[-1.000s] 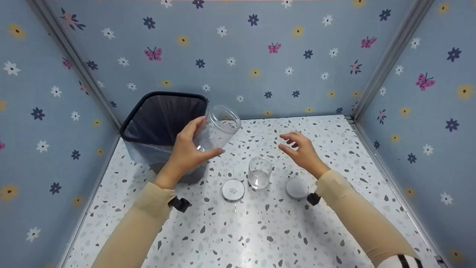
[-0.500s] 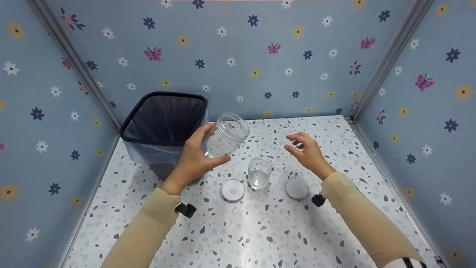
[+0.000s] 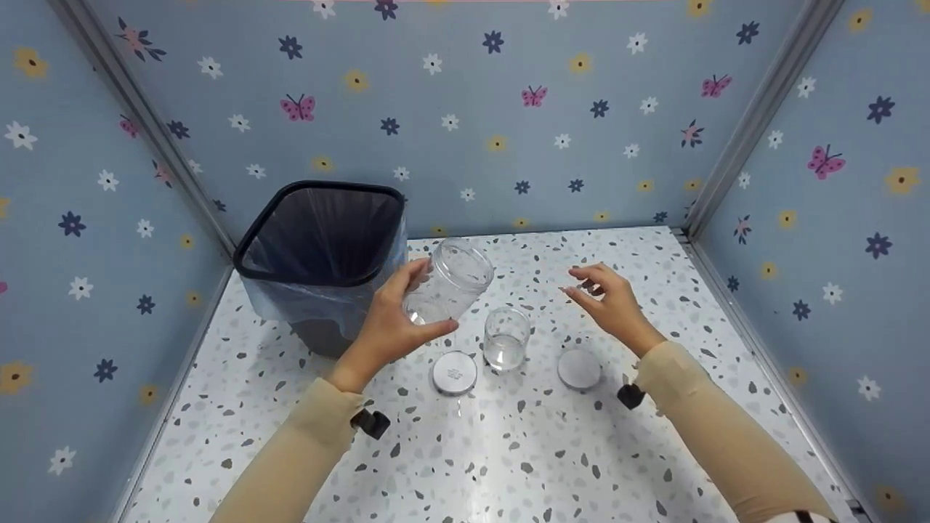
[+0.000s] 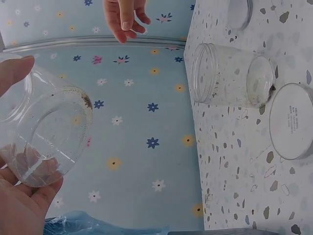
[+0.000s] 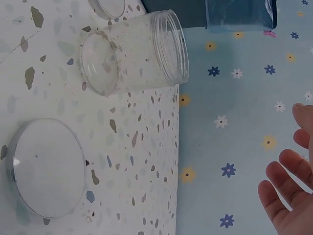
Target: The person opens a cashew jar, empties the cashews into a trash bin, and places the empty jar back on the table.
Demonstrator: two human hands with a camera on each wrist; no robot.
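My left hand (image 3: 389, 323) grips a clear plastic jar (image 3: 456, 285) between thumb and fingers, lidless and leaning with its mouth up and to the right. Dark specks cling to the edge of the base of this jar (image 4: 54, 129) in the left wrist view. A second clear jar (image 3: 506, 340) stands upright and uncovered on the table, just right of the held one. My right hand (image 3: 612, 303) hovers to the right of both jars, fingers loosely bent around nothing. Two round lids lie flat: a white printed lid (image 3: 455, 373) and a plain lid (image 3: 579, 368).
A grey bin (image 3: 320, 334) with a black rim and a bluish liner stands at the back left, close to my left hand. Flowered walls (image 3: 465, 116) enclose the speckled white table (image 3: 436, 465) at the back and sides.
My left hand has carried the tilted jar rightward and toward me, away from the bin. The right hand has shifted slightly right and nearer. The standing jar and both lids stay in place.
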